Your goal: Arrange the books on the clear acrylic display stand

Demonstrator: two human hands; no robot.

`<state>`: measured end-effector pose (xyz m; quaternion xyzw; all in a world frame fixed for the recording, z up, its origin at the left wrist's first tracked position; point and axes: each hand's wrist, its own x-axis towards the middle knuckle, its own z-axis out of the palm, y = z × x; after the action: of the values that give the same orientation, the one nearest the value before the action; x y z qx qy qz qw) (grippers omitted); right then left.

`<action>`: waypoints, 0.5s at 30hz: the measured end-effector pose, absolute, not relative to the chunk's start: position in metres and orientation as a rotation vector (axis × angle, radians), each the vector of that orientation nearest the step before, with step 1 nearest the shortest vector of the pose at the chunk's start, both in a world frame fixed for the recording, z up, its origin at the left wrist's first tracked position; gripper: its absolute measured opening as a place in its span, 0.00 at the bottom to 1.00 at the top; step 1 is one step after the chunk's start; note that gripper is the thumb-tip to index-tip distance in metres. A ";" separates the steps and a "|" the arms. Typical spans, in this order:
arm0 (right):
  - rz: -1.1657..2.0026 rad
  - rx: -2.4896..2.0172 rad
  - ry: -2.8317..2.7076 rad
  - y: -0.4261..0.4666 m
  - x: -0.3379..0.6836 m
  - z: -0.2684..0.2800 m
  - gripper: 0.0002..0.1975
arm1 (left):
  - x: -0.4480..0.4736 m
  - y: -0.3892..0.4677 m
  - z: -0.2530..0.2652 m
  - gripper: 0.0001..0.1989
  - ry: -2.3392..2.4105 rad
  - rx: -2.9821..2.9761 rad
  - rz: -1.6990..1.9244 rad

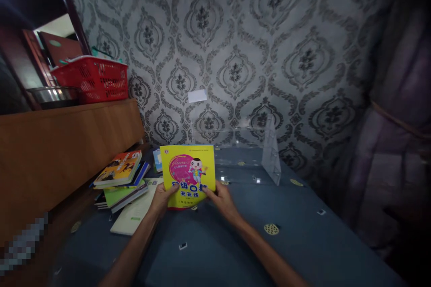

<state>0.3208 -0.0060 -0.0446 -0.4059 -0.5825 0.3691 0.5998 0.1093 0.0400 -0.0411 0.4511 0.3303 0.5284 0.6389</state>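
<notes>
A yellow workbook (205, 161) with a pink blot and a cartoon child on its cover is held upright in front of me. My left hand (164, 195) grips its lower left edge, thumb on the cover. At the lower right edge, my right hand (220, 195) grips it the same way; the fingers behind the book are hidden. Just behind it stands a clear plastic rack (272, 152) on the blue cloth. To the left lies a stack of books (119, 170), an orange one on top, with a pale green book (129, 215) partly under it.
The blue patterned cloth (229, 251) covers the surface before me. A wooden ledge (74, 134) on the left carries a red basket (104, 78) and a metal bowl (54, 94). Patterned wallpaper (235, 31) backs the scene, and a tied curtain (380, 143) hangs at right.
</notes>
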 end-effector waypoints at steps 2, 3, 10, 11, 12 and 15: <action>0.801 -0.964 -1.414 -0.010 0.321 -0.043 0.22 | 0.113 0.041 -0.042 0.25 0.739 1.006 1.253; 0.776 -0.984 -1.444 -0.011 0.322 -0.043 0.21 | 0.114 0.041 -0.042 0.25 0.731 0.998 1.275; 0.733 -1.197 -1.505 -0.010 0.339 -0.048 0.24 | 0.127 0.042 -0.051 0.25 0.685 0.931 1.317; 0.769 -1.180 -1.491 -0.011 0.339 -0.048 0.25 | 0.129 0.041 -0.053 0.25 0.684 0.917 1.301; 0.812 -1.150 -1.468 -0.011 0.339 -0.048 0.26 | 0.130 0.041 -0.053 0.26 0.684 0.900 1.288; 0.976 -1.016 -1.354 -0.011 0.334 -0.047 0.27 | 0.133 0.040 -0.052 0.29 0.685 0.841 1.260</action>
<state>0.3338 -0.0111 -0.0473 -0.4308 -0.5743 0.4139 0.5597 0.1327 0.0396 -0.0521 0.3736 0.3044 0.5600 0.6739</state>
